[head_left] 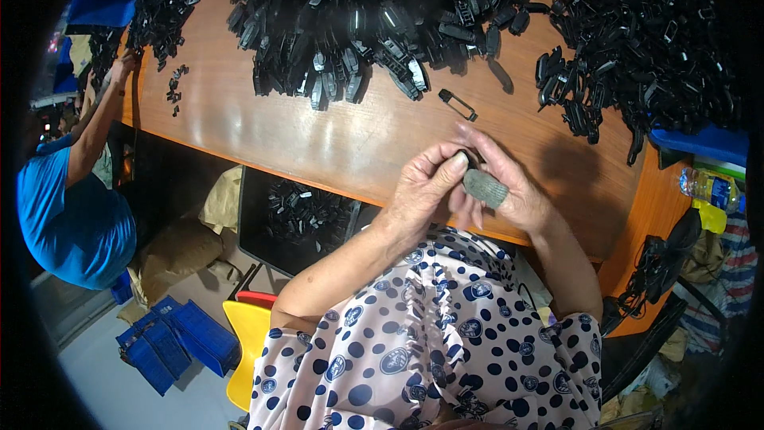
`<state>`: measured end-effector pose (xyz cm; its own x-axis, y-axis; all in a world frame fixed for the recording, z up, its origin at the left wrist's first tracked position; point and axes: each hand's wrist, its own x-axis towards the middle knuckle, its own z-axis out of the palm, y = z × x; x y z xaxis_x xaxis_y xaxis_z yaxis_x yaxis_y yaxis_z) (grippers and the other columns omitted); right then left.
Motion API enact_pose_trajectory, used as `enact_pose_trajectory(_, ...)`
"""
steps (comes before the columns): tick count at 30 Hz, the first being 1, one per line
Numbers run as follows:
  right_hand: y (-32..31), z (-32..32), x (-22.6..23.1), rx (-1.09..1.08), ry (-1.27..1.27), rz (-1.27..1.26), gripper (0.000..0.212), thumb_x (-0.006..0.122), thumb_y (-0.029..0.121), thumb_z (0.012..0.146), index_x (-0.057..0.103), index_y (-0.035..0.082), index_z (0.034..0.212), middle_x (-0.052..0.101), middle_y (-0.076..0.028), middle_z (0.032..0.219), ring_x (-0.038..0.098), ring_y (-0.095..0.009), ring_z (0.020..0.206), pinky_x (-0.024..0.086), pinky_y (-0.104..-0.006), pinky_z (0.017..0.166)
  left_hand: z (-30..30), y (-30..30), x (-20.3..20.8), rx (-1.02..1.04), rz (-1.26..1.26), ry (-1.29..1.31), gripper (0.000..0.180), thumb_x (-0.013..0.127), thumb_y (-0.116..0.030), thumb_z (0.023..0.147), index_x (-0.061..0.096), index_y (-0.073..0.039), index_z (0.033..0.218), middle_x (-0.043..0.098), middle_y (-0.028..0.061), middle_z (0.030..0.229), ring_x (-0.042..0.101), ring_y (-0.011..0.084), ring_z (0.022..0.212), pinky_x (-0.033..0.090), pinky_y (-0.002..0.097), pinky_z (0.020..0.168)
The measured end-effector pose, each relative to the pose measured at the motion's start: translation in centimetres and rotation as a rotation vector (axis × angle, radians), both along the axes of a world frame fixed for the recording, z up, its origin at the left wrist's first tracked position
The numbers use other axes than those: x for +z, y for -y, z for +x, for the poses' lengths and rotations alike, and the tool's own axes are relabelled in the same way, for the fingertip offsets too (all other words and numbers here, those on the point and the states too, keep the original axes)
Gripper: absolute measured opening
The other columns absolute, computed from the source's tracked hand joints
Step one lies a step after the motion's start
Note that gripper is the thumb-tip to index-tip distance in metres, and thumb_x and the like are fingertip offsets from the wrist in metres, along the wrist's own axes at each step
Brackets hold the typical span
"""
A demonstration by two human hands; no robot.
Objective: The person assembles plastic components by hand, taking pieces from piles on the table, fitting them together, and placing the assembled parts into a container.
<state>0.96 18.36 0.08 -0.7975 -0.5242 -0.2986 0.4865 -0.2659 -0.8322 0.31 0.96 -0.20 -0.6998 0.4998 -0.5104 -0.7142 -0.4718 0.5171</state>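
In front of my chest, over the table's near edge, my left hand [426, 183] is closed, pinching a small black part [465, 158] between thumb and fingers. Most of that part is hidden by the fingers, so its exact shape does not show. My right hand [517, 191] is close against it, fingers stretched out and apart. A grey-green ribbed piece [485, 189], looking like a thumb cover, sits at the right thumb beside the black part. Just beyond my hands, a black rectangular frame piece [458, 105] with an open middle lies on the wooden table [342, 143].
Large heaps of black plastic parts [334, 40] [637, 40] cover the far and right table. A dark bin [298, 219] of black parts stands below the near edge. At left, a co-worker in a blue shirt [76, 215] reaches to another heap. Blue crates [175, 342] rest on the floor.
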Motion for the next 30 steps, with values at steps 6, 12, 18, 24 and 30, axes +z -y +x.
enact_pose_trajectory(6, -0.5, -4.9, 0.2, 0.068, -0.724, 0.935, 0.044, 0.064, 0.007, 0.081, 0.047, 0.002, 0.121, 0.053, -0.016, 0.109, 0.058, -0.032, 0.097, 0.048, -0.0399, 0.084, -7.5, 4.8, -1.2, -0.006, -1.089, -1.009, 0.018, 0.056, -0.002, 0.089, 0.055, -0.003, 0.107, 0.057, 0.0081, 0.099, 0.060, 0.0184, 0.090, 0.048, 0.0305, 0.081)
enact_pose_trajectory(12, 0.5, -8.3, -3.5, 0.020, -1.056, 1.249, 0.032, 0.059, 0.005, 0.082, 0.050, 0.002, 0.112, 0.054, -0.016, 0.097, 0.057, -0.034, 0.091, 0.049, -0.0421, 0.077, -11.0, 5.6, -1.4, -0.263, -1.577, -1.625, 0.029, 0.058, 0.003, 0.079, 0.061, -0.009, 0.106, 0.052, 0.0136, 0.094, 0.061, 0.0318, 0.080, 0.051, 0.0390, 0.066)
enact_pose_trajectory(18, 0.1, -6.3, 0.3, -0.169, -0.411, 0.611, 0.032, 0.059, 0.010, 0.090, 0.050, 0.005, 0.121, 0.058, -0.007, 0.096, 0.062, -0.012, 0.074, 0.053, -0.0240, 0.061, -8.5, 5.5, 0.3, -0.179, -1.125, -1.221, 0.021, 0.065, -0.009, 0.084, 0.059, -0.004, 0.103, 0.059, 0.0120, 0.091, 0.061, 0.0235, 0.080, 0.050, 0.0333, 0.070)
enact_pose_trajectory(24, 0.4, -2.4, 1.0, -0.352, -0.169, -0.189, 0.026, 0.064, 0.008, 0.087, 0.050, 0.002, 0.109, 0.062, -0.011, 0.099, 0.066, -0.017, 0.085, 0.052, -0.0226, 0.071, -3.3, 3.3, -0.5, -0.004, -0.741, -0.996, 0.031, 0.067, -0.014, 0.086, 0.056, -0.001, 0.112, 0.064, 0.0087, 0.096, 0.061, 0.0163, 0.093, 0.049, 0.0289, 0.082)
enact_pose_trajectory(30, 0.3, -0.7, 0.6, -0.378, -0.066, -0.262, 0.023, 0.063, 0.005, 0.087, 0.049, 0.002, 0.106, 0.062, -0.012, 0.095, 0.066, -0.021, 0.088, 0.056, -0.0260, 0.075, -1.7, 2.2, -0.6, 0.037, -0.729, -1.090, 0.031, 0.070, -0.015, 0.083, 0.060, -0.001, 0.109, 0.067, 0.0106, 0.092, 0.065, 0.0179, 0.083, 0.052, 0.0286, 0.074)
